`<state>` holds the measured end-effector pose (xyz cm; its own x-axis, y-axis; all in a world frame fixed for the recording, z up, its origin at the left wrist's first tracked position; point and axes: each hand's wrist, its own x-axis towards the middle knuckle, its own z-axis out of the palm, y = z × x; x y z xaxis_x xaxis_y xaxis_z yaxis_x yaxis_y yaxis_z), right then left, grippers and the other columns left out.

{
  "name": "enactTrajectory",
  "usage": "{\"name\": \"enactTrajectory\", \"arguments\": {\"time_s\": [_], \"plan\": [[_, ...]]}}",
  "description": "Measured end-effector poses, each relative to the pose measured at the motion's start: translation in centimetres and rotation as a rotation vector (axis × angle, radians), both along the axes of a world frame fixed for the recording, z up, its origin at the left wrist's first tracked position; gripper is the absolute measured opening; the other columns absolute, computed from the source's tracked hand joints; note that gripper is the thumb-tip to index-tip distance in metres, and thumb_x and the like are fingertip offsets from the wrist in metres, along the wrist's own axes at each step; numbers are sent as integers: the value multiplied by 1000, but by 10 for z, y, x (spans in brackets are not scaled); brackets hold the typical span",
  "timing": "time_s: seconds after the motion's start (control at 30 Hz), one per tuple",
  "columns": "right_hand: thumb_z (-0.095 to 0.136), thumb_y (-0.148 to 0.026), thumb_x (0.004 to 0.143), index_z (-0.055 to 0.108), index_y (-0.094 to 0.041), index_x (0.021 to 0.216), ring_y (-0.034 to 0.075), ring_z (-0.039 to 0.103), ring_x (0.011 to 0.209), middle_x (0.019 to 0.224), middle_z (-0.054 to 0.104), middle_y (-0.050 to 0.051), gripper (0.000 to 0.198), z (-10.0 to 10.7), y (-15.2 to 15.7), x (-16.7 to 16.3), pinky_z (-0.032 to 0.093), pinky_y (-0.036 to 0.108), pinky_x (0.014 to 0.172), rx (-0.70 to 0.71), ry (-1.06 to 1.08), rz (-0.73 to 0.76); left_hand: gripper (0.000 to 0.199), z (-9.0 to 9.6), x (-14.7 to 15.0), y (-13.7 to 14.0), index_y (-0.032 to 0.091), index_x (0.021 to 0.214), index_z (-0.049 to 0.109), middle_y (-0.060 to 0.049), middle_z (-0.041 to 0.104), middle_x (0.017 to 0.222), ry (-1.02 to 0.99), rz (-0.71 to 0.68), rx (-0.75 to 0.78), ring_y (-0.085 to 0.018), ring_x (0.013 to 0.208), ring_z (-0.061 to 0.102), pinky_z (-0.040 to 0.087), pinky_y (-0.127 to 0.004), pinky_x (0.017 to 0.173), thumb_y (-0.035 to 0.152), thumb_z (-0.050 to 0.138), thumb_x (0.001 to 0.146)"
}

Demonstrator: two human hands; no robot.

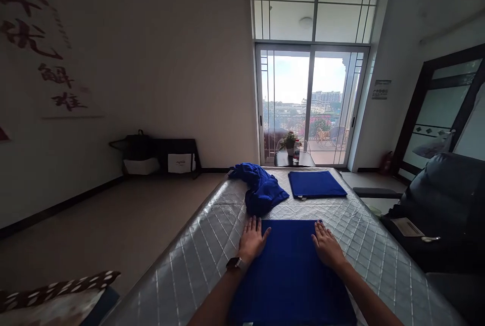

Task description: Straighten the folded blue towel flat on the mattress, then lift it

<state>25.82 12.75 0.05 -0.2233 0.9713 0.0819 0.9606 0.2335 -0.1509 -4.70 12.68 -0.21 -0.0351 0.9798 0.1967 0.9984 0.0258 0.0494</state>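
Observation:
A flat, folded piece of blue cloth lies before me on a silver quilted surface. My left hand rests flat along the cloth's far left edge, fingers stretched out, a dark watch on the wrist. On the opposite edge lies my right hand, also flat with fingers extended. Just beyond the left fingertips sits a crumpled heap of blue cloth. A second neatly folded blue cloth lies farther off to the right, a small white tag at its near edge.
A dark armchair stands at the right. Behind the far edge, a small black table bears a potted plant and a bottle. A spotted pillow is at lower left, and bags lean by the wall.

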Motion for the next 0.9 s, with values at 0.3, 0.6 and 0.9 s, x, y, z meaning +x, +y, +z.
{"name": "enactTrajectory", "arguments": {"time_s": [0.3,0.6,0.9], "plan": [[19,-30,100,24,-3,158,20,11,155,166,14,12,64,-14,-5,4,13,38,125,-14,-47,33,77,-3,164,-26,11,157,33,-11,29,164,-235,-524,8,-23,155,20,20,-43,127,60,7,103],[19,-31,101,24,0,157,20,13,154,165,17,13,64,-21,-2,2,13,39,125,49,-97,15,82,-3,62,-37,11,158,30,-11,24,165,-185,-300,-92,-25,155,18,18,-46,128,66,11,101],[21,-34,101,37,1,152,23,24,152,161,33,16,64,32,-27,-3,20,45,125,133,161,24,80,-19,-41,-55,6,157,31,-19,29,163,-162,-88,-1,-28,152,26,26,-48,125,64,20,102]]}}
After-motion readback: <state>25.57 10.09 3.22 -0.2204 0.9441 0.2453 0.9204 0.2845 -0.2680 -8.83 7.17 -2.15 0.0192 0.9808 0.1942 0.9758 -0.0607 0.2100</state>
